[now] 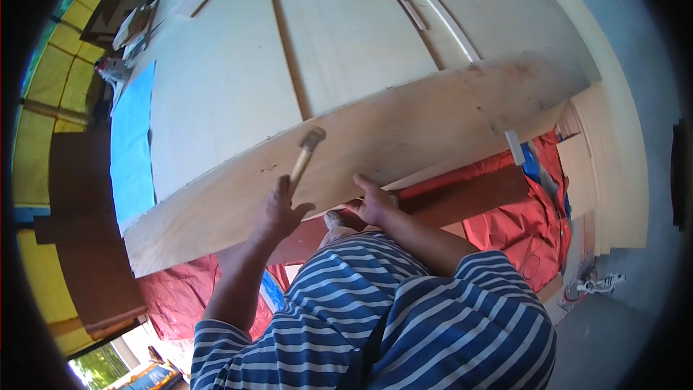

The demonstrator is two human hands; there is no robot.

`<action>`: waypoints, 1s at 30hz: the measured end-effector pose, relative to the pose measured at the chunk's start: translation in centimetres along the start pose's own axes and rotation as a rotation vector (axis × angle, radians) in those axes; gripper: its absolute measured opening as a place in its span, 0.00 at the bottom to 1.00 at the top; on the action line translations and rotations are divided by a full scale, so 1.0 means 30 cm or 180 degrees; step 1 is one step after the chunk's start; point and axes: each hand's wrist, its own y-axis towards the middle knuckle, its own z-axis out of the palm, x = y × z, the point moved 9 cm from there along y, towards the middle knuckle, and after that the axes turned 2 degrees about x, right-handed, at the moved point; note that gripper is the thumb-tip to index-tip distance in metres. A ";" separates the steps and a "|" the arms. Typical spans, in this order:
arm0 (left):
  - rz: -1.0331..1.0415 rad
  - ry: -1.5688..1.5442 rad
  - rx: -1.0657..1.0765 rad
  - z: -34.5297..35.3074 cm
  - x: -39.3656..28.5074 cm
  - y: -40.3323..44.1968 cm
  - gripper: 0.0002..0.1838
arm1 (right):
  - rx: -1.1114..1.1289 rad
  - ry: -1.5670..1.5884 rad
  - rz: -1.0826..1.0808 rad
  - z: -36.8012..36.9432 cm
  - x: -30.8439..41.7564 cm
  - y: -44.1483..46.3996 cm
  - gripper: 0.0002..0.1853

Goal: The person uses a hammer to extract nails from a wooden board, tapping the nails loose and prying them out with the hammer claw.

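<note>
A hammer (299,164) with a dark head and pale wooden handle angles across the near face of a large wooden panel (404,141). My left hand (278,211) is at the lower end of the handle, fingers curled around it and the thumb sticking out to the right. At the panel's near edge is my right hand (374,204), its thumb and fingers apart and no tool in it. Part of its fingers is hidden by the edge, so how firmly it touches the wood is unclear.
Narrow wood strips (433,7) lie on the panelled top beyond. A blue sheet (133,148) covers its left end. A small pale block (514,147) sticks out at the near edge. Red sheeting (516,227) lies below. Long boards (613,123) stand right, and a brown board (86,245) left.
</note>
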 end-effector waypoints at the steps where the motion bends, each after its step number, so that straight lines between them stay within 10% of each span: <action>1: 0.0144 0.0081 0.0009 0.056 -0.025 0.010 0.34 | 0.0048 -0.0025 0.0037 -0.002 -0.003 0.001 0.25; 13: -0.0309 0.0196 -0.0405 0.430 0.024 -0.080 0.22 | -0.0148 -0.1445 0.0345 0.028 0.012 -0.069 0.29; 21: -0.0881 -0.4193 -0.0233 0.508 0.021 -0.087 0.14 | -0.0014 -0.1955 0.0406 0.042 0.040 -0.085 0.39; 30: -0.0455 -0.4500 -0.0402 0.582 0.202 -0.019 0.17 | 0.0468 -0.3050 0.0811 -0.141 0.272 -0.228 0.43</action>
